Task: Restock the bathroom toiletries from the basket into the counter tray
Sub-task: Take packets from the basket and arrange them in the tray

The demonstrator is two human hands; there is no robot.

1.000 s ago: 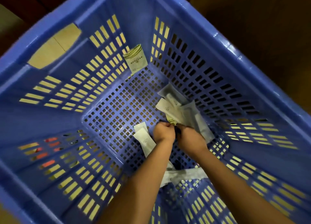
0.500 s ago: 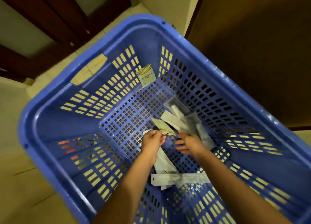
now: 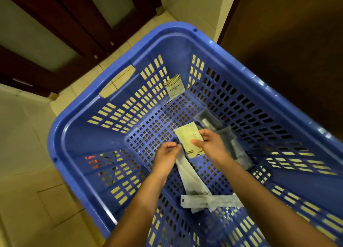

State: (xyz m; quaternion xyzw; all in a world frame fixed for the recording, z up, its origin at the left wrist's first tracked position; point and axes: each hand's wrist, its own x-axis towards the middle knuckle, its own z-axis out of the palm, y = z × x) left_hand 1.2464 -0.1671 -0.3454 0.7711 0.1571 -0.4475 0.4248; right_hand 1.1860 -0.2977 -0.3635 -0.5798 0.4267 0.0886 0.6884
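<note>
A big blue slotted basket (image 3: 78,116) stands on the floor below me, with both my arms reaching into it. My right hand (image 3: 211,144) pinches a cream sachet (image 3: 187,135) and holds it flat above the basket floor. Just left of the sachet's edge is my left hand (image 3: 165,157), fingers curled together with nothing clearly in them. A long white packet (image 3: 193,180) lies partly under that hand, and another white packet (image 3: 207,200) lies across its near end. Grey translucent packets (image 3: 209,120) lie behind my right hand. One small striped sachet (image 3: 174,88) leans on the far wall. No counter tray is in view.
The basket rests on pale floor tiles (image 3: 27,172). A dark wooden door frame with glass panels (image 3: 55,33) is at the upper left. A dark brown panel (image 3: 287,42) rises close behind the basket on the right.
The cream sachet has passed from my left hand to my right, which has lifted it. My head has pulled back, so more of the basket and floor shows.
</note>
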